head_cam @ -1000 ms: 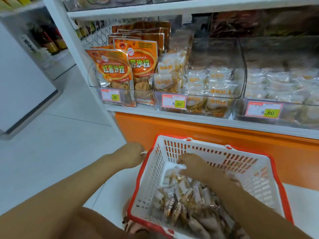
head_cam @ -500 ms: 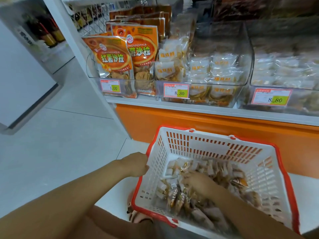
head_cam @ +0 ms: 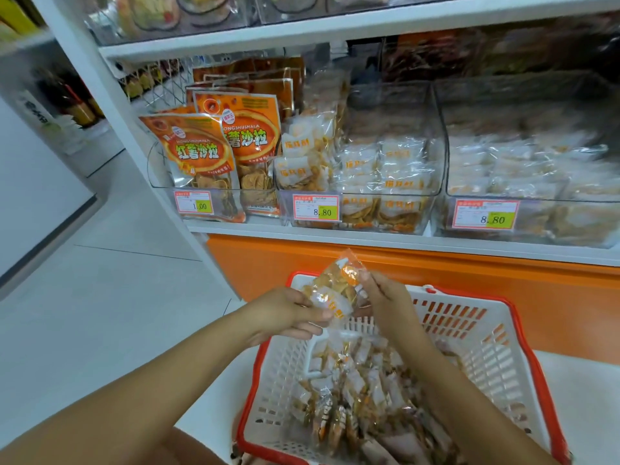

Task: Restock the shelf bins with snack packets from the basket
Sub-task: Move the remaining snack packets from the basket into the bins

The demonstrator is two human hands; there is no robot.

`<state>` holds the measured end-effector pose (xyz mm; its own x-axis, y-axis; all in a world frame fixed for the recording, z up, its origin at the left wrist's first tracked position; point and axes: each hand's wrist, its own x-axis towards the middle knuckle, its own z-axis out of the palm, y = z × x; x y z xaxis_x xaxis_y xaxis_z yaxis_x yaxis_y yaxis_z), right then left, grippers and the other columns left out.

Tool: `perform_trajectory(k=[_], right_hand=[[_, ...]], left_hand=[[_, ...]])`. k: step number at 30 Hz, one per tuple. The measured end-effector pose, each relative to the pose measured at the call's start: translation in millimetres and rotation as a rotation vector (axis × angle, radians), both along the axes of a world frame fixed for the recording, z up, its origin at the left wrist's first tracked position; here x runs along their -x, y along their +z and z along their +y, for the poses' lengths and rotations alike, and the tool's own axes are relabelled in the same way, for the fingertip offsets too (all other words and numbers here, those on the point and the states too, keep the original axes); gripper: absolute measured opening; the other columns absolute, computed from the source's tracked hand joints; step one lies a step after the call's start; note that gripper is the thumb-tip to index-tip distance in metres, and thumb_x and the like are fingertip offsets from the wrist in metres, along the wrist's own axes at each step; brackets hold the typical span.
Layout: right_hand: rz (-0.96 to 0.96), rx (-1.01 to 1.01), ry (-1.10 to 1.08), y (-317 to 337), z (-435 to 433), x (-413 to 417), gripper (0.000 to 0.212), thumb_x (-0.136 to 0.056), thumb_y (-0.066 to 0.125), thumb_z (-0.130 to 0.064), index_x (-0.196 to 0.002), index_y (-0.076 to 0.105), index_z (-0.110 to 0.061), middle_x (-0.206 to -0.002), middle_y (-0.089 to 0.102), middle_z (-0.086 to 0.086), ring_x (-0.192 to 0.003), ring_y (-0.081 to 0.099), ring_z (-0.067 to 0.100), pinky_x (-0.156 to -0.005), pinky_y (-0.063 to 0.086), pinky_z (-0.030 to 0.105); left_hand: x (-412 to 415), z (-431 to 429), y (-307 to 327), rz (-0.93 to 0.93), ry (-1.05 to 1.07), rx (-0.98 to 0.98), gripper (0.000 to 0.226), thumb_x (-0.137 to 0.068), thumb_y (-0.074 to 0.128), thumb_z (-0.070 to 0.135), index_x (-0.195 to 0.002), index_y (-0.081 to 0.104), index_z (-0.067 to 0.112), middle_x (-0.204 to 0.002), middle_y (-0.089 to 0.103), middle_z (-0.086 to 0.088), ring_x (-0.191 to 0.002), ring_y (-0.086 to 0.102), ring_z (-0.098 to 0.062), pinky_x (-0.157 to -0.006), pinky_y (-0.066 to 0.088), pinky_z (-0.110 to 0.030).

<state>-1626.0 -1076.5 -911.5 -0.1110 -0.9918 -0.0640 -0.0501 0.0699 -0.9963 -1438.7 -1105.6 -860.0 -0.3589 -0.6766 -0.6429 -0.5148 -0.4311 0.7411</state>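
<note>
I note the left hand (head_cam: 292,313) and right hand (head_cam: 385,297) now lifted clear of the red-rimmed white plastic basket (head_cam: 523,330), together pinching clear crinkly snack packets (head_cam: 339,286) mid-frame, below the transparent shelf bin (head_cam: 396,162) awaiting them.

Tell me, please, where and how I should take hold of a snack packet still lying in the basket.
Pinch the upper sealed edge of a snack packet, coming straight down from above. The packets seem to lean packed together on edge with their flat seams uppermost, and the walls of the basket block every side approach.
</note>
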Motion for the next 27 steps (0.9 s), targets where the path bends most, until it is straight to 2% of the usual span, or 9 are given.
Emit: perform_trajectory(k=[5, 7, 9, 11, 14, 16, 19, 23, 27], right_hand=[[0.2, 0.166, -0.146, 28.2, 3.6, 10.5, 0.038, -0.101, 0.039, -0.033, -0.088, 0.063, -0.006, -0.072, 0.061, 0.023, -0.066, 0.061, 0.037, -0.06, 0.056, 0.046], [0.323, 0.196, -0.169, 43.7, 3.7, 20.6, 0.038, -0.101, 0.039, -0.032, -0.083, 0.06, -0.007, -0.065, 0.062, 0.015, -0.061, 0.062, 0.025, -0.057, 0.055, 0.036], [0.505, 0.207, -0.165, 61.3, 4.4, 30.5, 0.034, -0.101, 0.036, -0.032, -0.083, 0.058, -0.014, -0.057, 0.062, -0.001, -0.053, 0.062, 0.007, -0.055, 0.053, 0.028], [0.601, 0.234, -0.161, 75.8, 5.0, 37.1, 0.028, -0.101, 0.035, -0.031, -0.084, 0.055, -0.022, -0.051, 0.058, -0.009, -0.051, 0.06, 0.002, -0.05, 0.046, 0.016], [0.473, 0.269, -0.111, 96.6, 8.0, 44.8, 0.03, -0.1, 0.039, -0.027, -0.073, 0.051, -0.025, -0.05, 0.06, -0.003, -0.051, 0.062, 0.003, -0.049, 0.046, 0.013], [0.379, 0.208, -0.012, 109.4, 9.3, 52.3, 0.029, -0.098, 0.048, -0.025, -0.07, 0.055, -0.022, -0.057, 0.064, -0.005, -0.056, 0.064, 0.001, -0.052, 0.046, 0.012], [0.439, 0.134, 0.015, 121.4, 5.5, 65.1, 0.009, -0.083, 0.069, -0.031, -0.087, 0.062, -0.036, -0.077, 0.066, -0.021, -0.074, 0.061, -0.01, -0.067, 0.045, 0.009], [0.58, 0.182, -0.05, 138.0, -12.3, 68.7, 0.071, -0.071, 0.079, -0.037, -0.134, 0.046, -0.04, -0.109, 0.057, -0.023, -0.077, 0.052, -0.019, -0.067, 0.041, 0.005], [0.7, 0.256, -0.116, 153.9, -38.5, 73.8, 0.082, -0.066, 0.081, -0.043, -0.138, 0.043, -0.033, -0.116, 0.05, -0.019, -0.074, 0.042, -0.006, -0.078, 0.038, 0.018]], left_hand=[[20.7, 1.0, 23.3, 0.089, 0.007, 0.128, 0.009, -0.078, 0.075, 0.009, -0.085, 0.072, 0.004, -0.081, 0.074, -0.006, -0.073, 0.071, -0.01, -0.065, 0.055, -0.017], [25.8, -0.7, 32.4, 0.126, 0.007, 0.194, 0.004, -0.08, 0.072, 0.005, -0.079, 0.069, 0.007, -0.081, 0.074, -0.006, -0.071, 0.07, -0.009, -0.063, 0.054, -0.016], [27.7, -5.4, 43.0, 0.172, -0.014, 0.244, 0.006, -0.083, 0.067, 0.002, -0.088, 0.064, -0.001, -0.086, 0.073, -0.009, -0.076, 0.07, -0.01, -0.067, 0.055, -0.017], [28.1, -11.1, 56.2, 0.218, -0.026, 0.292, 0.013, -0.084, 0.065, 0.0, -0.095, 0.061, -0.006, -0.091, 0.072, -0.015, -0.082, 0.07, -0.016, -0.077, 0.058, -0.025], [29.7, -17.8, 74.3, 0.255, 0.024, 0.403, 0.011, -0.084, 0.065, 0.0, -0.077, 0.061, 0.008, -0.08, 0.071, -0.013, -0.078, 0.069, -0.021, -0.082, 0.056, -0.033], [29.3, -22.4, 80.9, 0.231, 0.071, 0.517, 0.007, -0.083, 0.065, 0.003, -0.078, 0.062, 0.007, -0.078, 0.068, -0.02, -0.075, 0.066, -0.022, -0.081, 0.054, -0.034], [27.5, -31.1, 92.1, 0.173, 0.077, 0.704, 0.005, -0.083, 0.068, 0.006, -0.082, 0.065, 0.009, -0.071, 0.069, -0.009, -0.069, 0.065, -0.011, -0.074, 0.054, -0.024], [31.6, -42.1, 120.4, 0.089, -0.001, 0.936, 0.011, -0.083, 0.07, 0.007, -0.082, 0.067, 0.018, -0.072, 0.069, 0.0, -0.066, 0.064, -0.002, -0.067, 0.051, -0.013], [35.9, -57.2, 147.9, -0.025, -0.1, 1.055, 0.014, -0.084, 0.07, 0.011, -0.082, 0.069, 0.025, -0.081, 0.07, 0.0, -0.07, 0.064, -0.001, -0.063, 0.049, -0.009]])
